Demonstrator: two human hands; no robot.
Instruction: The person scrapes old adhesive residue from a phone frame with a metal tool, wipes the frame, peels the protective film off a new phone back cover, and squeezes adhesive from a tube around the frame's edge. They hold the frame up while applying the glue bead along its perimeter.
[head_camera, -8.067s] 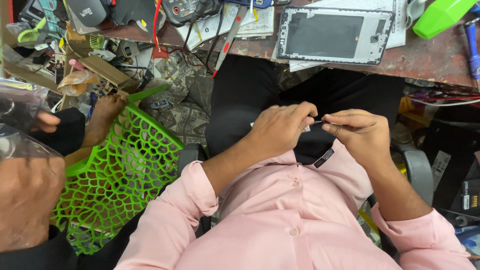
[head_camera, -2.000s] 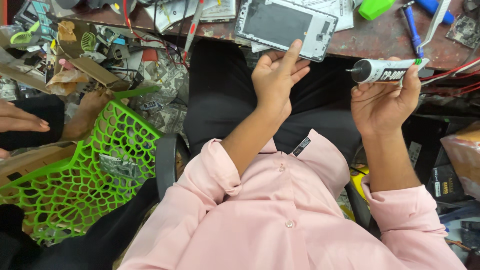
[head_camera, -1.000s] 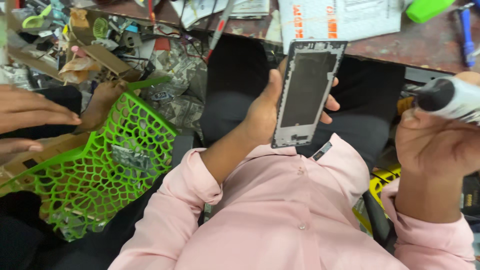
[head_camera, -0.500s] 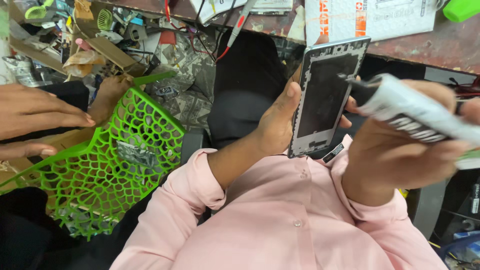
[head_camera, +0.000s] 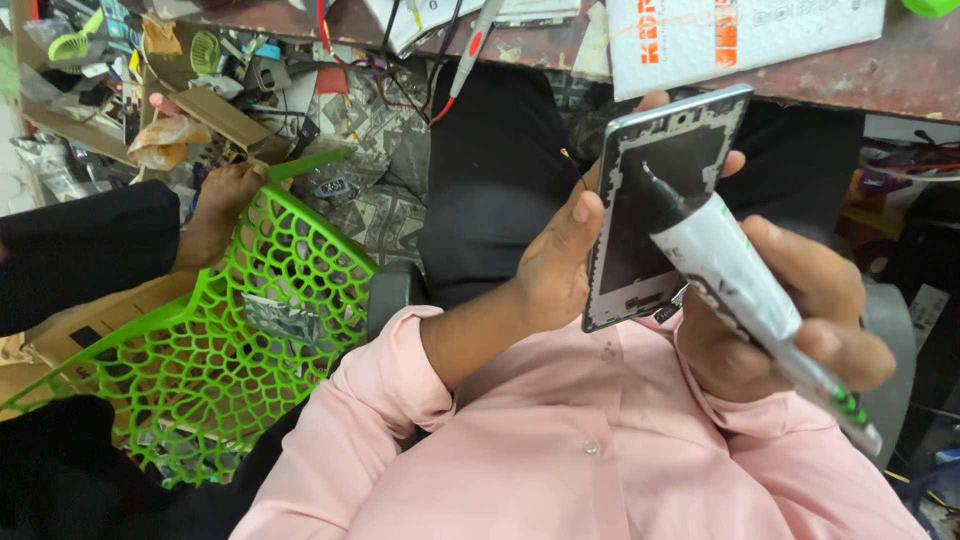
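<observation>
A cluttered repair spot fills the view: a worn reddish-brown counter (head_camera: 900, 75) runs along the far edge, and the floor to the far left is strewn with wires, scraps of card and small parts. A bright green lattice plastic chair (head_camera: 200, 350) stands at the left, tipped toward the camera, and a co-worker's bare foot (head_camera: 215, 205) rests by its far rim beneath a dark trouser leg, so another person sits close by. On the counter lies a white printed box (head_camera: 745, 40), pushed far enough back to leave the lap free for work.

The person, in a pink shirt (head_camera: 600, 460), works over the lap, not on the counter, bringing the piece close to the eyes. The left hand (head_camera: 555, 270) is clamped on a phone frame (head_camera: 655, 240), thumb pressed on its left edge and fingers wrapped behind, holding it upright and tilted with its dark inner face toward the camera; that grip steadies it and leaves the face open to the nozzle. The right hand (head_camera: 790, 320) is closed round a white glue tube (head_camera: 740, 290), held like a pen, slanting from near right to far left. Its black nozzle tip (head_camera: 650, 178) meets the upper part of the frame's face, near the left border, an angle that suits fine control along the edge.
</observation>
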